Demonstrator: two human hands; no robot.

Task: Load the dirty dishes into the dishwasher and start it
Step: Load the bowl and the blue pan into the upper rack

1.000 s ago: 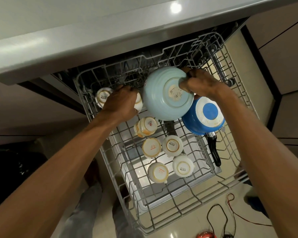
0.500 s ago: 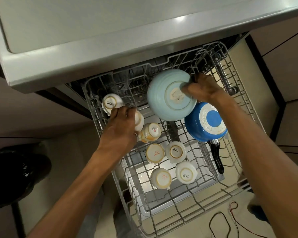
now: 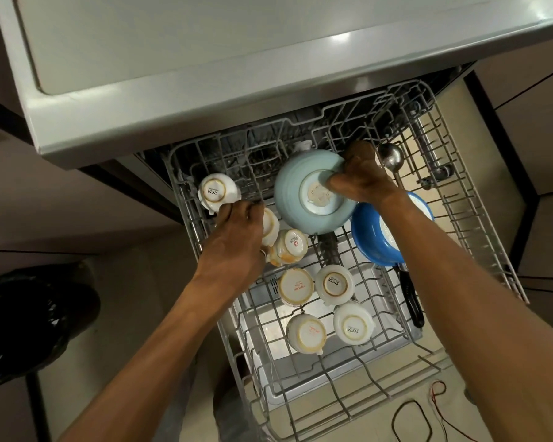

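The wire dishwasher rack (image 3: 479, 237) is pulled out below the counter. My right hand (image 3: 361, 178) grips the foot ring of an upturned pale blue bowl (image 3: 292, 193) at the rack's back. My left hand (image 3: 236, 237) is curled over a white cup (image 3: 271, 226) in the left row, largely hiding it. Several more upturned white cups sit in the rack, one at the back left (image 3: 217, 192) and others near the middle (image 3: 335, 283). A blue pan (image 3: 369, 240) with a black handle lies upside down under my right forearm.
A metal ladle (image 3: 390, 157) lies in the rack behind my right hand. The steel counter edge (image 3: 205, 122) overhangs the rack's back. A black bin bag (image 3: 29, 317) stands on the floor at left. Wires (image 3: 412, 419) lie on the floor at front right.
The view has shifted, so rack and dishes sit lower in frame. My left hand slid slightly forward along the cups. My right hand keeps its grip on the blue bowl, now tipped more.
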